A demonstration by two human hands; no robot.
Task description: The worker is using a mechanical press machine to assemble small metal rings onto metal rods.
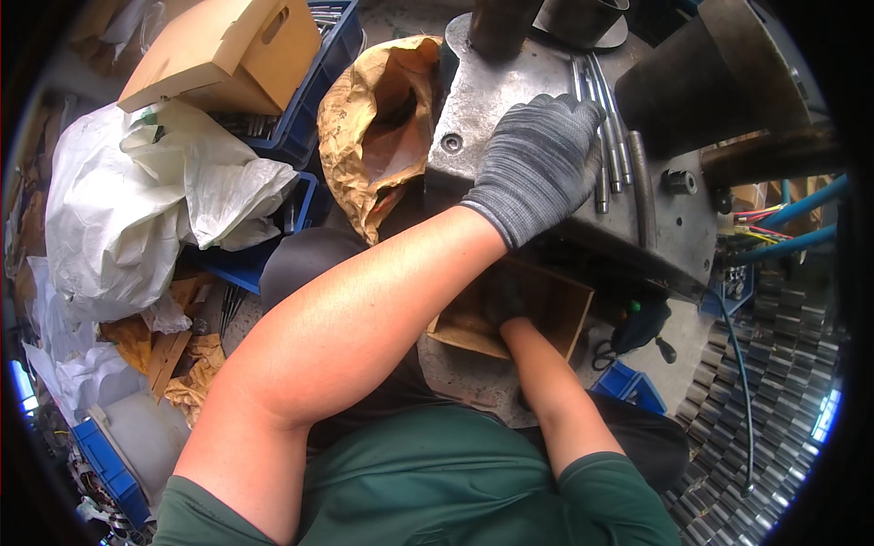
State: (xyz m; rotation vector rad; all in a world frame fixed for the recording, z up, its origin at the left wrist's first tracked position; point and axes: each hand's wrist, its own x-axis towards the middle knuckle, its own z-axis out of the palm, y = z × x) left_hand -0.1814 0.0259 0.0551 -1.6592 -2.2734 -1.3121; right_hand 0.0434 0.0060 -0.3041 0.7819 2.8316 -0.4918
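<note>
My left hand [544,162], in a grey knit glove, is over the metal block [469,118] with its fingers curled. It is closed at a slim metal rod [602,193] whose ends show above and below the glove; the fingertips are hidden. Several similar metal rods [615,136] lie side by side just right of the hand. Below the block's front edge, my right hand [503,300], in a dark glove, reaches down into an open wooden box [575,314]. Shadow hides its fingers and anything they touch.
A crumpled brown paper bag [341,118] stands left of the block. Further left are a cardboard box [205,55], a white plastic sack [109,209] and a blue crate [314,82]. Dark metal cylinders [701,82] rise on the block; blue hoses [792,241] run at right.
</note>
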